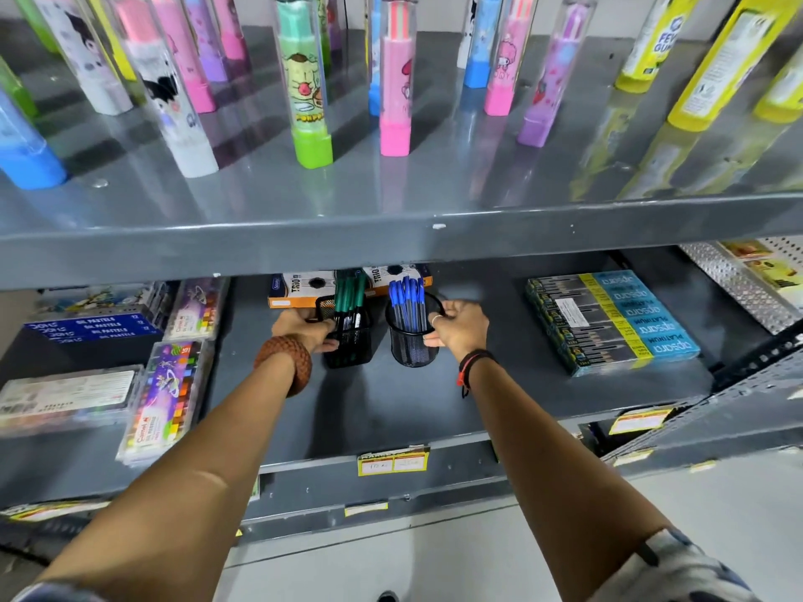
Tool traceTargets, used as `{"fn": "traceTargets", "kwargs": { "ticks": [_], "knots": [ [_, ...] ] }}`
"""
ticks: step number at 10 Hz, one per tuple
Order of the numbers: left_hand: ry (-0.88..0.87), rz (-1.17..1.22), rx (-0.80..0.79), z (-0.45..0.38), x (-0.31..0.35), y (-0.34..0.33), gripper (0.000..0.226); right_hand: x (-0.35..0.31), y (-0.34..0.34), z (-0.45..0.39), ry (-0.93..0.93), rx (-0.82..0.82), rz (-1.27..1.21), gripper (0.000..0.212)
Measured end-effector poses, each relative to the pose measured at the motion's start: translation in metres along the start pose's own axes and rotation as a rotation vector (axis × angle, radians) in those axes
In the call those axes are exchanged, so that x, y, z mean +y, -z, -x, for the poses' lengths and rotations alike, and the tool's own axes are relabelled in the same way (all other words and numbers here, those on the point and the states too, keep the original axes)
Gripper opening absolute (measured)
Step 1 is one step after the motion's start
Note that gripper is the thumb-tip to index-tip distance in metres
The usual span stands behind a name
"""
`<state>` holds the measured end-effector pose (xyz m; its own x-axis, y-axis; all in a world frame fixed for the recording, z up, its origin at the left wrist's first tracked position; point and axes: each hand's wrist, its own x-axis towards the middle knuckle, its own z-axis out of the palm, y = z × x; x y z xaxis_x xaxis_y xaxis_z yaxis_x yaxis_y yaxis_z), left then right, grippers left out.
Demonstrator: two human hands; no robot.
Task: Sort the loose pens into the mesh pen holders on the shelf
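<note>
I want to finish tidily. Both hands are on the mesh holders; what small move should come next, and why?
Probably slide both holders back together, then let go. The left hand grips the square holder of green pens, the right hand the round holder of blue pens; no loose pens show.

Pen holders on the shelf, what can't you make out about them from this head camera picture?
- Green pens: tops hidden behind the upper shelf's front edge.
- Square holder: left wall covered by the left hand.
- Round holder: right side covered by the right hand.
- Pen counts: blue pens overlap too tightly.
- Price label: too small to read.
</note>
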<state>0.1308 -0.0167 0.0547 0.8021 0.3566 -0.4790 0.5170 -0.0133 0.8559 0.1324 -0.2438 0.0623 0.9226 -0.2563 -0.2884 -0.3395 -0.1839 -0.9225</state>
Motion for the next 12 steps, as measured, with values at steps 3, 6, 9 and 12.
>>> {"fn": "traceTargets", "kwargs": {
  "ticks": [3, 6, 9, 12],
  "knots": [
    [0.024, -0.005, -0.007, 0.052, -0.023, 0.014, 0.053, 0.013, 0.023, 0.041, -0.008, -0.015, -0.044, 0.033],
    [-0.003, -0.071, -0.040, 0.114, -0.044, 0.021, 0.055, 0.029, 0.049, 0.092, -0.062, -0.032, -0.088, 0.039],
    [-0.046, -0.042, -0.028, 0.120, -0.050, 0.021, 0.048, 0.032, 0.049, 0.102, -0.067, -0.032, -0.133, 0.038],
    [-0.110, -0.090, 0.032, 0.132, -0.049, 0.025, 0.052, 0.026, 0.059, 0.111, -0.082, -0.011, -0.054, 0.041]
  ]
}}
